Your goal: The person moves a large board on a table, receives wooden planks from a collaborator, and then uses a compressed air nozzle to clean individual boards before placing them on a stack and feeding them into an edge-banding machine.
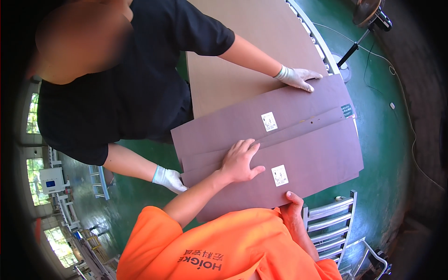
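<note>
Two brown panels with white labels lie overlapping before me, the near panel (pixel 322 151) partly over the far panel (pixel 224 121). My left hand (pixel 240 161) rests flat on the near panel, its fingers stretched forward and thumb apart. At the near edge, my right hand (pixel 293 210) grips that panel, thumb on top and the other fingers hidden below. Opposite me, a person in a black shirt (pixel 121 88) has one white-gloved hand (pixel 297 78) on the far panel's right end. Their other gloved hand (pixel 169 179) is at the panels' left edge.
A large light-brown sheet (pixel 242 51) lies beyond the panels on a conveyor with a white side rail (pixel 317 35). A metal roller frame (pixel 330 221) stands near my right. A floor fan (pixel 368 16) and a cable (pixel 408 112) are at the far right; a blue ladder-like frame (pixel 99 183) is left.
</note>
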### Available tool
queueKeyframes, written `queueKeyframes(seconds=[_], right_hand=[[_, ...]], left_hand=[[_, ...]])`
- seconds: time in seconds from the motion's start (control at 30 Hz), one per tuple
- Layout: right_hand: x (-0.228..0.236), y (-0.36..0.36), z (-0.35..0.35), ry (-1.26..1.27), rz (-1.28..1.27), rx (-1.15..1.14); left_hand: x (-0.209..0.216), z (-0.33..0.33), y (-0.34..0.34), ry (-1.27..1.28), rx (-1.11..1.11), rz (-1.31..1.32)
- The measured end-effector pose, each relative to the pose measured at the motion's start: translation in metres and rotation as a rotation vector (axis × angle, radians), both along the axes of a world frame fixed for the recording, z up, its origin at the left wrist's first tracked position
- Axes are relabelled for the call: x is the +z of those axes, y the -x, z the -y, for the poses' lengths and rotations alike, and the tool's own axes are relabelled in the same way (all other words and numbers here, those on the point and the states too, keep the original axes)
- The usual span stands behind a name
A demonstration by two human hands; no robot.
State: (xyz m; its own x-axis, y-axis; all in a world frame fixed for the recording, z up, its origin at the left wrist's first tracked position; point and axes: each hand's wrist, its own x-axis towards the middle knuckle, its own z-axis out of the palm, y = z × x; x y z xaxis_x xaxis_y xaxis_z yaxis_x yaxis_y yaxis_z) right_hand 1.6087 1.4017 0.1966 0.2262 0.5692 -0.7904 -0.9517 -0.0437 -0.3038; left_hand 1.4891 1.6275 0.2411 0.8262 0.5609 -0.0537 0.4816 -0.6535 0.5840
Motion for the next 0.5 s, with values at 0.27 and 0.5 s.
queueKeyframes(seconds=[0.27,0.5], right_hand=[[0.006,-0.003,0.005,0.021,0.0,0.005],[0.01,-0.003,0.006,0.053,-0.078,-0.005]], left_hand=[[-0.004,0.002,-0.008,0.046,-0.012,-0.002],[-0.023,-0.065,-0.014,-0.145,0.083,0.001]])
